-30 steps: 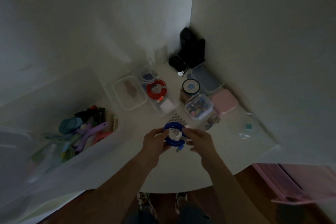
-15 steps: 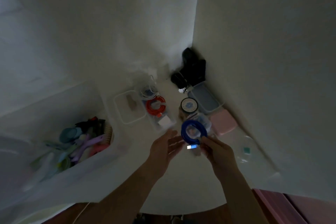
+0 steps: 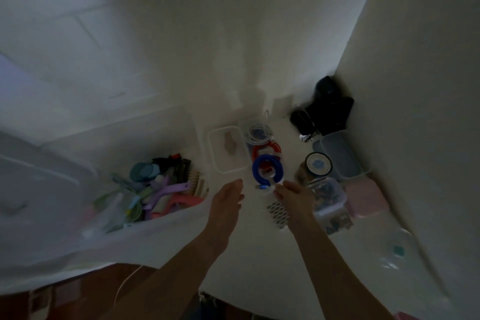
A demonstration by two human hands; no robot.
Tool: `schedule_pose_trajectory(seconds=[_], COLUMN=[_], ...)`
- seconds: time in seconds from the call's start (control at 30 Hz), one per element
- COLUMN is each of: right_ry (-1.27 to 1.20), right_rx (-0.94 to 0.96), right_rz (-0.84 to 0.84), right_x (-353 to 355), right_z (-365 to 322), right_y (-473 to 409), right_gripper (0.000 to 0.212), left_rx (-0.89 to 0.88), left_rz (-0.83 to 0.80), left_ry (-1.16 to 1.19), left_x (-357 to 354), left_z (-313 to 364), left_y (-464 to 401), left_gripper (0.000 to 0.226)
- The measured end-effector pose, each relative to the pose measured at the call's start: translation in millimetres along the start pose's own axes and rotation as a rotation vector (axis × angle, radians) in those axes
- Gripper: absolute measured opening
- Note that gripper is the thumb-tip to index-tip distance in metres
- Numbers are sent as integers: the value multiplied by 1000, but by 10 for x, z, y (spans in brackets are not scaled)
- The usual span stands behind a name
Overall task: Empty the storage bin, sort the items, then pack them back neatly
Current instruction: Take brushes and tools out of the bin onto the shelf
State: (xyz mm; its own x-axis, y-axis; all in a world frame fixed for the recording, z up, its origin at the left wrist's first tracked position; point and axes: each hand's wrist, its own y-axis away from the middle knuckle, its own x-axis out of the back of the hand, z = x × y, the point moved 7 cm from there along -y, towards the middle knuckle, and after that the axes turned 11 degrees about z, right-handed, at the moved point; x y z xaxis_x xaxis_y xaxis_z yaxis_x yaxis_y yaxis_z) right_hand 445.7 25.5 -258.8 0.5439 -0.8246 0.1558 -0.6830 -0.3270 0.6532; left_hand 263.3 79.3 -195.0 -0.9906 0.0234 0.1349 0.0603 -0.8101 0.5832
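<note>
A coiled blue cable (image 3: pixel 267 170) is pinched at its plug end by the right hand (image 3: pixel 293 193), over the narrow clear tray (image 3: pixel 249 130) holding a red cable (image 3: pixel 266 149). The left hand (image 3: pixel 227 199) is held released, grasping nothing. If dropped carelessly, the coil could spring loose or snag the red one. No writing can be read; the view is dim and blurred.

Blue cable coil (image 3: pixel 267 169): I've carried it from mid-surface to just over the red coil (image 3: pixel 267 148).
Left hand (image 3: pixel 226 200): I've let go; fingers spread.
Right hand (image 3: pixel 293 196): sole grip now.
</note>
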Motion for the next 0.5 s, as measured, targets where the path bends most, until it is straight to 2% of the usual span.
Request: schedule_pose_trajectory(seconds=[0.1,0.17,0.3,0.4,0.5], right_ry=[-31,7,210,439,686], right_rx=[129,304,594,658,693], right_rz=[11,-115,-436,-584,-658], right_x=[20,-181,-899,-1494,-2116], right_z=[-278,-545,-821,-658,-311], right_y=[408,875,1788,2037,2034], right_gripper=[24,18,18,28,36], left_rx=[-52,-190,-514,-658,-695], left_rz=[-68,-55,143,361,475], left_ry=[38,62,-121,-416,-844], left_x=[33,220,1072,1969,2847], left_z=[159,378,825,969,866], left_y=[121,200,201,6,-417], left_gripper=[10,14,17,25,54])
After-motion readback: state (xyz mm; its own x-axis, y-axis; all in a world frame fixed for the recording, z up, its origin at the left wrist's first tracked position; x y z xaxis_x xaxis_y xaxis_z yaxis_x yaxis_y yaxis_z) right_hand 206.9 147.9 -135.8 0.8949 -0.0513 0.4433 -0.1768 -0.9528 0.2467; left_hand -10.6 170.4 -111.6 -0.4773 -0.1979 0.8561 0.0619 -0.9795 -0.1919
